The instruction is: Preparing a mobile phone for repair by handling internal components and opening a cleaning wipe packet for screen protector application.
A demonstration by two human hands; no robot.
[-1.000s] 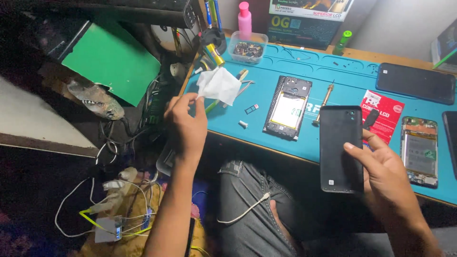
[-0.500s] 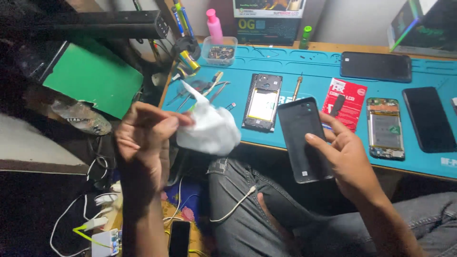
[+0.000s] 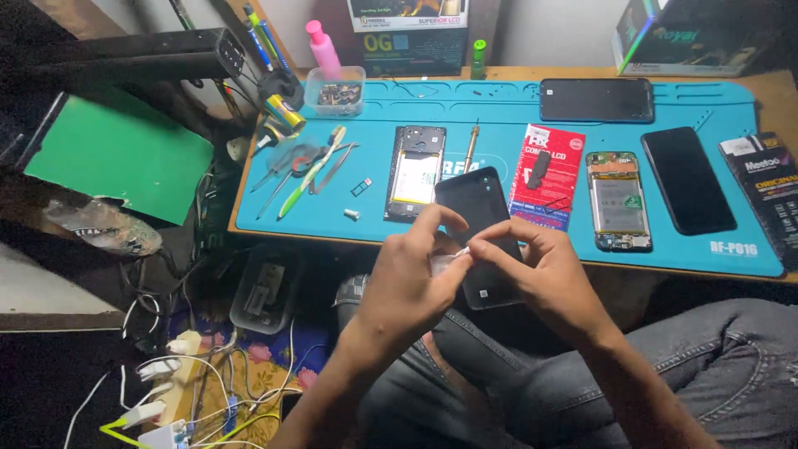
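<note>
Both hands meet over the person's lap, just in front of the near edge of the bench (image 3: pixel 781 91). The left hand (image 3: pixel 407 287) has its fingers (image 3: pixel 439 218) curled together around a crumpled white tissue (image 3: pixel 445 262), of which only a small part shows between thumb and forefinger. The right hand (image 3: pixel 544 278) holds a black phone (image 3: pixel 475 204) from underneath and from its right side; its fingers are clamped on the phone while the thumb and forefinger also pinch the tip of the tissue, so the two hands touch at that spot. The phone is tilted, its top end overlapping the front edge of the blue work mat (image 3: pixel 499 112) in the view and its lower end hidden behind the hands. On the mat, just beyond the phone, lies an opened phone body (image 3: pixel 414 170) with its insides showing, and a thin screwdriver (image 3: pixel 471 145) lies beside it. To the right are a red packet (image 3: pixel 553 195), another opened phone (image 3: pixel 617 199) and two dark screens (image 3: pixel 686 179) lying flat. To the left of the opened body lie tweezers and a green-handled tool (image 3: pixel 312 170), near a clear plastic tub (image 3: pixel 335 90) and a pink bottle (image 3: pixel 322 48). The person's knees in grey jeans (image 3: pixel 715 366) fill the lower right.
</note>
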